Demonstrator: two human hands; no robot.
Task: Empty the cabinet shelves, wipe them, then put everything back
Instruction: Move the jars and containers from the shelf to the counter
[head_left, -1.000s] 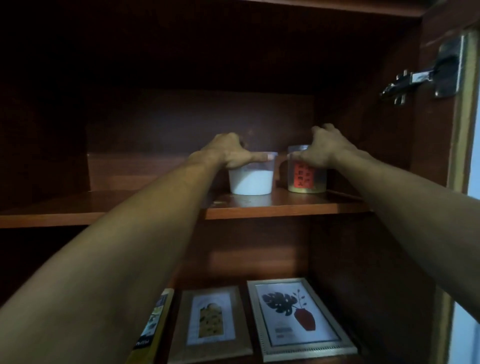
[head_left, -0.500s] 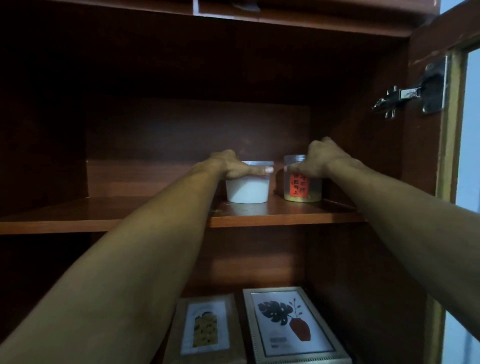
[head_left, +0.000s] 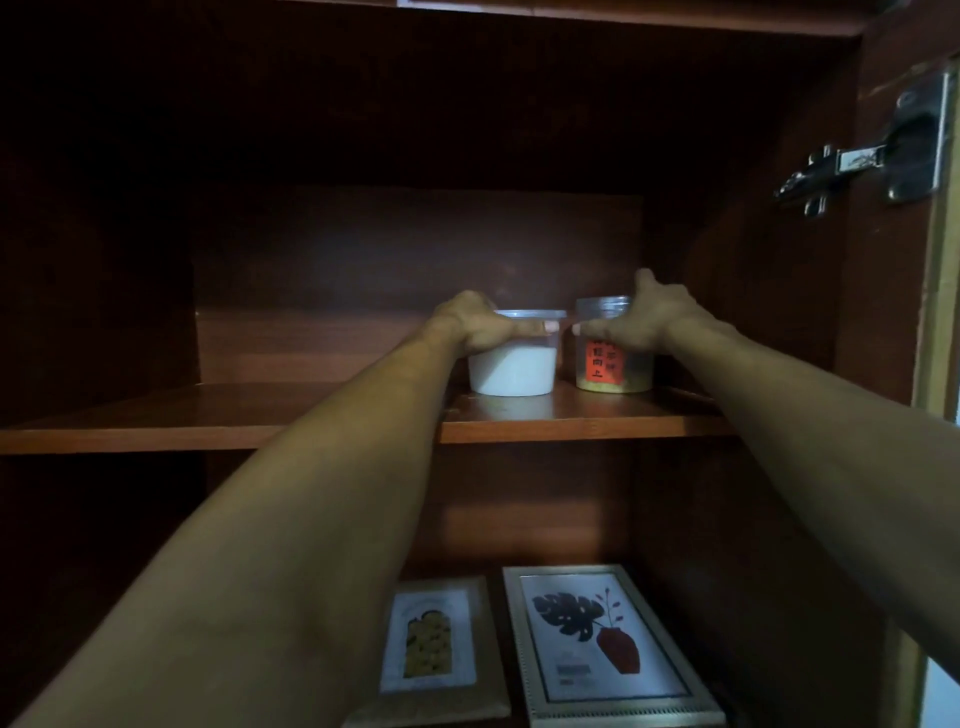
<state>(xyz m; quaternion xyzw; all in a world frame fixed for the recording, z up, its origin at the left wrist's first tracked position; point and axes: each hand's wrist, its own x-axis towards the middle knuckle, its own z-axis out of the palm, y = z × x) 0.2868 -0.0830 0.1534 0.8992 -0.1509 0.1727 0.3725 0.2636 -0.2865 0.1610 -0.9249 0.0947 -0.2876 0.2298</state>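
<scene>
Two clear plastic tubs stand side by side on the right half of a dark wooden shelf (head_left: 218, 415). My left hand (head_left: 480, 325) grips the tub of white powder (head_left: 511, 366) near its rim, thumb across the front. My right hand (head_left: 641, 319) grips the jar with the red label (head_left: 613, 364), thumb on its front and fingers round the far side. Both tubs rest on the shelf board.
Two framed pictures lie on the shelf below: a small one (head_left: 434, 644) and a larger leaf-and-vase print (head_left: 597, 642). A metal door hinge (head_left: 862, 156) sticks out from the right cabinet wall. The left half of the upper shelf is bare wood.
The camera has shifted a little, so the shelf sits lower in view. Both hands stay gripping the same tubs, which remain on the shelf.
</scene>
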